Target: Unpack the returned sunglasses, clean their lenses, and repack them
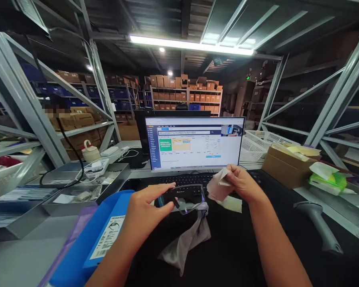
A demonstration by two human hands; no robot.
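Grey steel racking (26, 99) wraps around this packing desk, with cardboard cartons (167, 93) stacked on the far shelves. On the black desk (233, 255) there's a monitor (194, 143) showing some web dashboard, with a keyboard (185, 179) right in front of it. Over on the left sit a metal tray (83, 199) and a blue plastic bin (107, 227) with a white label. On the right you've got an open cardboard box (284, 167), a white plastic basket (257, 145), a green tissue pack (327, 179) and a grey barcode scanner (317, 223).

Clear safety glasses (182, 199) sit just in front of the keyboard, above a grey cloth pouch (188, 243). The left hand (146, 211) has its fingers spread over them, though I can't tell if it's actually gripping. The right hand (242, 183) pinches a pale pink wipe (218, 187) between thumb and fingers, just beside the glasses.
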